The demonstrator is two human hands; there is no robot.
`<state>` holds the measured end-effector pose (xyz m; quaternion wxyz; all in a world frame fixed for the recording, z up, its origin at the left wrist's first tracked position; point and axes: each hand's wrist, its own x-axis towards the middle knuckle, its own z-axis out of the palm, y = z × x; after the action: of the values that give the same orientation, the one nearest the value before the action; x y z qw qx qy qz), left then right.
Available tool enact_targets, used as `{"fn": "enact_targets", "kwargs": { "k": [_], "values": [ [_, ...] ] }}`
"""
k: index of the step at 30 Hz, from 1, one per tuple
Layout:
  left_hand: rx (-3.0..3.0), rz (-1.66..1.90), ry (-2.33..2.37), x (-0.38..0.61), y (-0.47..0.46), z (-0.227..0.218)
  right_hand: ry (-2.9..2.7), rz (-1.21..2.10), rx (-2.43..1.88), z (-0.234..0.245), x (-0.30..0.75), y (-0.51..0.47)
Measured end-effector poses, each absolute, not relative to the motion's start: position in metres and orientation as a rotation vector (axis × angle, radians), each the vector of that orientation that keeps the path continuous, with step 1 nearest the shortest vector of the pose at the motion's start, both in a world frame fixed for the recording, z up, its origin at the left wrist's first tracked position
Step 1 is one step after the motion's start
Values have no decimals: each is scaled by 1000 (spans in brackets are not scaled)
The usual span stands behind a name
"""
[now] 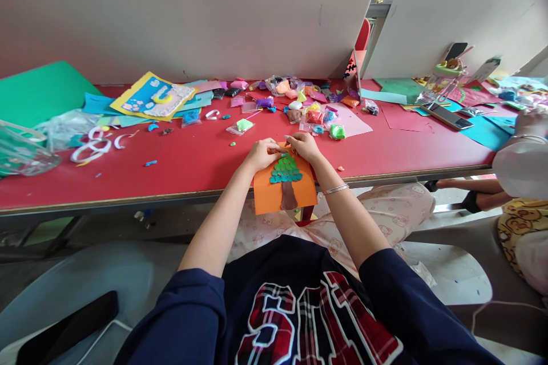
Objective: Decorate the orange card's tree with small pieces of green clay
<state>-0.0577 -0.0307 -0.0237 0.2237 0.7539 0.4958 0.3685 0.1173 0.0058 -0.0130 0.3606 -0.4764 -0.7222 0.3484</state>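
An orange paper card (264,197) lies at the table's front edge, its lower part reaching out past it. On it is a clay tree with a brown trunk (288,196) and a crown of overlapping green and teal pieces (286,170), lighter towards the top. My left hand (264,155) grips the card's upper left, fingers curled near the crown's tip. My right hand (303,147) is at the card's top edge with its fingers pinched together by the treetop. Whatever is between those fingertips is too small to make out.
Bagged coloured clay (314,117) is heaped behind the card on the red table (192,151). Leftwards are white strips (92,150), a yellow-bordered moon picture (154,97) and a clear plastic container (25,151). Rightwards lie a phone (446,116) and another person's hand (531,122).
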Motion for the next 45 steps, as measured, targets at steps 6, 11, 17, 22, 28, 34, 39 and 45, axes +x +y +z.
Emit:
{"fn": "enact_targets", "kwargs": {
  "k": [6, 11, 17, 22, 28, 34, 39, 45],
  "values": [
    [2083, 1098, 1424, -58, -27, -27, -1845, 915, -1218, -12, 117, 5],
    [2055, 1106, 1441, -58, -29, -25, -1849, 898, -1228, -10, 117, 4],
    [1959, 1089, 1403, -58, -28, -24, -1856, 895, -1262, -10, 117, 3],
    [1904, 1095, 1395, -58, -21, -26, -1862, 890, -1267, -10, 117, 3],
    [1885, 1110, 1427, -58, -15, -30, -1856, 895, -1267, -10, 117, 3],
    [1859, 1048, 1360, -61, -17, -28, -1864, 895, -1272, -10, 117, 2],
    [1854, 1037, 1401, -60, -17, -27, -1851, 913, -1274, -10, 116, 3],
    [1845, 1035, 1414, -59, -16, -27, -1853, 897, -1286, -12, 116, 4]
  ]
}}
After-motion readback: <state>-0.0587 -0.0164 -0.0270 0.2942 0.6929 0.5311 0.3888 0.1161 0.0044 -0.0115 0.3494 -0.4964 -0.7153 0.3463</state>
